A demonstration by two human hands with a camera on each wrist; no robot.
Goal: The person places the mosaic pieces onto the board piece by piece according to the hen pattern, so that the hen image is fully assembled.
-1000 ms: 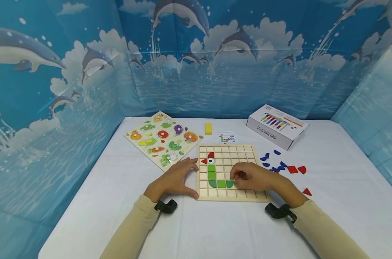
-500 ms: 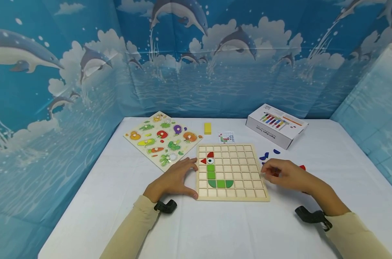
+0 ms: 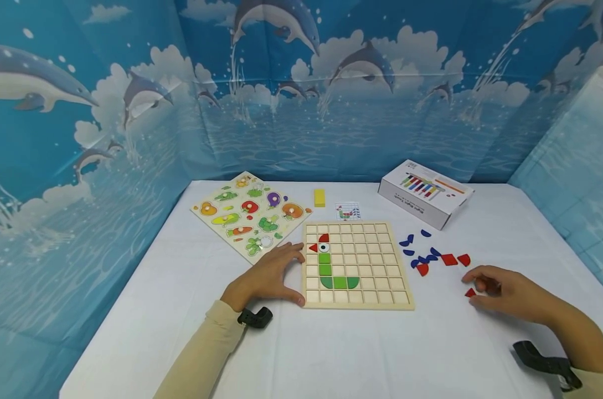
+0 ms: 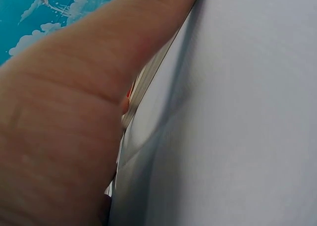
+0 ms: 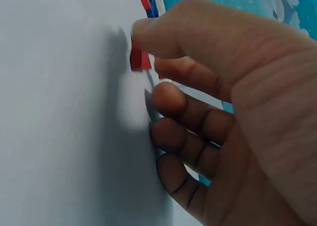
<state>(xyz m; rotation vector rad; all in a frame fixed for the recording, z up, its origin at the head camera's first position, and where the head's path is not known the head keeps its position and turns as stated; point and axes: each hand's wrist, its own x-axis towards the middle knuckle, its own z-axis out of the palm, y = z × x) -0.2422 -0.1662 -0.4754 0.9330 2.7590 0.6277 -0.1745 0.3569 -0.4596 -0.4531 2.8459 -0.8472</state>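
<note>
A wooden grid board (image 3: 370, 266) lies flat in the head view. On it, red, green and eye-printed pieces form a bird-like shape, with green squares (image 3: 325, 264) as its neck. My left hand (image 3: 268, 277) rests at the board's left edge, thumb and fingers spread, fingertips right at the rim. To the right of the board, my right hand (image 3: 513, 293) reaches down to a red triangle piece (image 3: 470, 292). The thumb is right at the triangle and the index finger is curved above it. In the right wrist view, the thumb partly hides the red piece (image 5: 141, 60).
Several blue pieces (image 3: 425, 259) and red pieces (image 3: 449, 260) are scattered right of the board. A white box (image 3: 426, 197) stands behind them. A small pattern card (image 3: 348, 211), a yellow block (image 3: 319, 198) and a vegetable puzzle board (image 3: 246, 213) lie beyond the grid.
My right hand has moved right from over the board, past the blue and red pieces, down to the red triangle. The left hand has stayed at the board's edge.
</note>
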